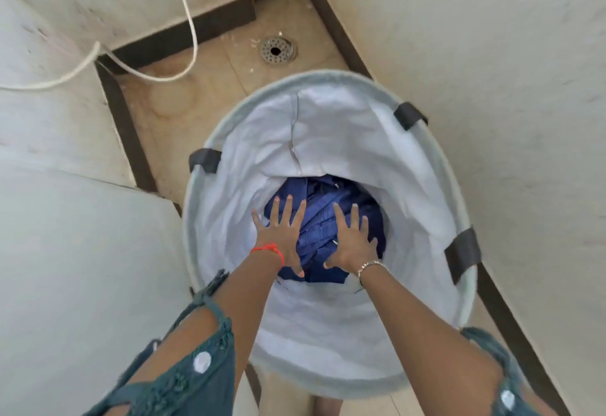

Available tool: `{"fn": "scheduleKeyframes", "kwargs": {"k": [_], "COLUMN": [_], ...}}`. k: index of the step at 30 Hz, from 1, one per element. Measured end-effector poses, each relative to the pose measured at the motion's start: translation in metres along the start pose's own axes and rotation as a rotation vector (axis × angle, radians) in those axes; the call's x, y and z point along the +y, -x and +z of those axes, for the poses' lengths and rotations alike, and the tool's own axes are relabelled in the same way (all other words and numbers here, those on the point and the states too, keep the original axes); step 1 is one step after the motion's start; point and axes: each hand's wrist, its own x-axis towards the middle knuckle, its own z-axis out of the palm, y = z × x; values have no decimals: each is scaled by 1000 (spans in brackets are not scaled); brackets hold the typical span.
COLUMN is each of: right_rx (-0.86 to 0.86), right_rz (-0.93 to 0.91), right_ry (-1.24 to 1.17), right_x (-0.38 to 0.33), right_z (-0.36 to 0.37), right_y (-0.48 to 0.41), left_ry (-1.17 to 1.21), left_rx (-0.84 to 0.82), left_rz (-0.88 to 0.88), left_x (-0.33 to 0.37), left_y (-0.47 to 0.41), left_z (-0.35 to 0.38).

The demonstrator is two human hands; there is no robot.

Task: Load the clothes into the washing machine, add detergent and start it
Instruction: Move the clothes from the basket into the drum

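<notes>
Two hands reach into the laundry basket (344, 127): left hand (278, 238) and right hand (352, 245), grip wide, fingers (288, 210) spread over the blue clothes (323, 219) at its bottom, likely to gather them.

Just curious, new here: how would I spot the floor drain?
Find the big round laundry basket in the middle. On the tan floor just beyond its far rim lies the floor drain. It is the only perforated metal disc; the white cord to its left is thin and looping.
</notes>
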Motion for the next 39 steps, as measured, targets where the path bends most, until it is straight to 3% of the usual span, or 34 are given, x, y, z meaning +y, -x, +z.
{"fn": "scheduleKeyframes", "kwargs": {"k": [4, 10, 15, 21, 26, 32, 39], "right_rx": [44, 46, 121, 205, 241, 345, 649], "right_rz": [-96, -96, -114, -303, -300, -285, -328], "right_ry": [338, 569, 614, 508, 386, 161, -152], "right_x": [2, 14, 15, 1, -21, -50, -117], "right_z": [25, 58, 74, 68, 21, -57, -145], "right_y": [-51, -96, -105, -87, -16, 129, 324], "left_ry": [-67, -132, -56, 85, 111, 83, -65], "left_rx": [20, 70, 71, 156, 205, 265, 460], "left_rz": [-38, -20, -64, 33, 49, 37, 167], "left_x": [-5, 2, 13, 15, 22, 34, 17], "left_y": [-55, -99, -117, -97, -33, 114, 324], "left_z": [27, 67, 95, 94, 44, -70, -218]}}
